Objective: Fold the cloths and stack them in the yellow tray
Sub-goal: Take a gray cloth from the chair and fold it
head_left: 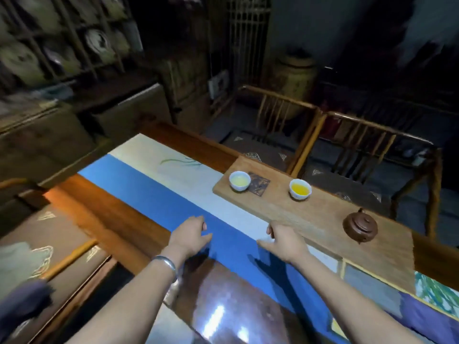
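A long blue cloth [154, 194] lies flat along the wooden table, with a white cloth strip [188, 175] beside it on the far side. My left hand [191, 234] hovers just over the blue cloth near its middle, fingers loosely curled and holding nothing. My right hand [285, 242] hovers where the blue and white cloths meet, fingers bent down and thumb out, also holding nothing. Both hands cast shadows on the blue cloth. At the lower right a yellow-edged frame [344, 269] borders grey and purple cloth; I cannot tell whether it is the tray.
A wooden board [323, 219] on the table's far side carries two white cups [239, 180] [300, 189] and a small brown teapot [360, 225]. Wooden chairs [310, 120] stand behind the table. A bench [62, 232] sits at the left.
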### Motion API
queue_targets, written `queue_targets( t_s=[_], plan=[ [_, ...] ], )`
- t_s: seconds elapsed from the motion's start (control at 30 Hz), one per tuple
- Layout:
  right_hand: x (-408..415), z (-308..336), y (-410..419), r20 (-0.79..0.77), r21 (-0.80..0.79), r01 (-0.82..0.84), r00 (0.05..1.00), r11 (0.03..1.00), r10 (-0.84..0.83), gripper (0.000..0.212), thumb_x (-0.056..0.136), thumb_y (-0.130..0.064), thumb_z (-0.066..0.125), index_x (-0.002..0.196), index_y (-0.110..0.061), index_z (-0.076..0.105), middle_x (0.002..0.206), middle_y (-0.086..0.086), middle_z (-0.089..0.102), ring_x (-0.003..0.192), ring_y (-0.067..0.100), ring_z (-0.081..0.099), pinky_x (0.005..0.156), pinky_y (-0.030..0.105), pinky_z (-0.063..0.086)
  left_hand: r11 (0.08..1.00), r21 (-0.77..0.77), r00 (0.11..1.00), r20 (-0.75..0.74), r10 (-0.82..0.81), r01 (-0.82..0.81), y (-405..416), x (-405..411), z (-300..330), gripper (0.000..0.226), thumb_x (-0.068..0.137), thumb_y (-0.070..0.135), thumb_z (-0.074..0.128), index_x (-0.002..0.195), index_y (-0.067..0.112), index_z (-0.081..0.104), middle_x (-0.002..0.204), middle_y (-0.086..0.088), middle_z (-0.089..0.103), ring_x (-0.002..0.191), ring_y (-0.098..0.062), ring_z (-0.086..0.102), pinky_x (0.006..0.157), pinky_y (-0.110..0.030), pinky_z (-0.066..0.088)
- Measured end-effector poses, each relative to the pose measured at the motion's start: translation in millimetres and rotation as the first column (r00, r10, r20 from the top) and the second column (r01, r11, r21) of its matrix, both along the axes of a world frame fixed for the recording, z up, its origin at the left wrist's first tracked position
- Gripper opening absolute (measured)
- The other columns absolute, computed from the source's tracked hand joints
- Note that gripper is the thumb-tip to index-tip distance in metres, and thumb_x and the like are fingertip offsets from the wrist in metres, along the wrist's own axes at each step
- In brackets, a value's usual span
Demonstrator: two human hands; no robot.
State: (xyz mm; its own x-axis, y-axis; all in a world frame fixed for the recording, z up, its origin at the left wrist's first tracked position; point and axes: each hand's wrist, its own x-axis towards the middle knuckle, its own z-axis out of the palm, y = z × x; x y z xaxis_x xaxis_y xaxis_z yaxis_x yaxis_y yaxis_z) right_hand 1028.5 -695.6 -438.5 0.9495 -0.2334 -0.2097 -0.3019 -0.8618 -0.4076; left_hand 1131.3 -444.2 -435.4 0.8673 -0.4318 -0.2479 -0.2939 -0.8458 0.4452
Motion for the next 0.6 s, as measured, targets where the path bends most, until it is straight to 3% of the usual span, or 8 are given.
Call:
queue_targets(
  t_s=[0.2,0.27,0.33,0.43,0.6],
  plan=[
    [100.5,28.9,160.7,0.128,-0.086,-0.341,0.928,0.936,0.35,0.038,0.082,-0.054,0.061,0.089,-0.022,0.042,0.088,-0.003,0.049,0.077,0.018,0.044,0.062,0.034,0.036,0.966,0.039,0.963,0.103,0.25,-0.255,190.9,20.9,34.5,0.021,0.085,0.031,0.061,0.088,0.02,0.043,0.096,-0.005,0.054,0.102,-0.027,0.055,0.081,-0.033,0.039],
    [125.2,38.1,217.2,0.142,-0.107,-0.442,0.88,0.891,0.453,0.039,0.082,-0.054,0.061,0.093,-0.02,0.045,0.092,-0.001,0.051,0.08,0.019,0.045,0.063,0.033,0.035,0.933,0.002,0.926,0.13,0.355,-0.359,249.2,15.7,45.5,0.019,0.085,0.028,0.06,0.085,0.02,0.043,0.095,-0.004,0.058,0.1,-0.027,0.055,0.074,-0.03,0.034],
    [145.0,46.2,270.6,0.154,-0.137,-0.527,0.825,0.839,0.544,0.041,0.082,-0.055,0.061,0.097,-0.018,0.05,0.098,0.001,0.057,0.087,0.021,0.052,0.063,0.032,0.036,0.884,-0.034,0.874,0.138,0.466,-0.466,299.5,7.9,53.7,0.015,0.085,0.031,0.059,0.082,0.023,0.046,0.088,0.001,0.06,0.093,-0.025,0.056,0.067,-0.028,0.031],
    [168.9,53.4,344.4,0.161,-0.175,-0.639,0.732,0.749,0.662,0.042,0.081,-0.056,0.06,0.098,-0.018,0.052,0.101,0.001,0.059,0.093,0.022,0.056,0.064,0.032,0.04,0.772,-0.046,0.764,0.118,0.634,-0.634,362.4,-3.7,57.2,0.018,0.086,0.036,0.059,0.095,0.021,0.055,0.098,-0.005,0.065,0.091,-0.024,0.06,0.073,-0.031,0.045],
    [202.5,53.3,445.3,0.124,-0.19,-0.776,0.589,0.602,0.799,0.041,0.078,-0.056,0.063,0.098,-0.022,0.053,0.103,0.0,0.06,0.095,0.022,0.058,0.069,0.032,0.045,0.622,-0.044,0.616,0.102,0.781,-0.782,435.4,-22.7,43.7,0.015,0.084,0.034,0.061,0.091,0.025,0.05,0.096,-0.002,0.063,0.088,-0.021,0.058,0.075,-0.031,0.046]
  ],
)
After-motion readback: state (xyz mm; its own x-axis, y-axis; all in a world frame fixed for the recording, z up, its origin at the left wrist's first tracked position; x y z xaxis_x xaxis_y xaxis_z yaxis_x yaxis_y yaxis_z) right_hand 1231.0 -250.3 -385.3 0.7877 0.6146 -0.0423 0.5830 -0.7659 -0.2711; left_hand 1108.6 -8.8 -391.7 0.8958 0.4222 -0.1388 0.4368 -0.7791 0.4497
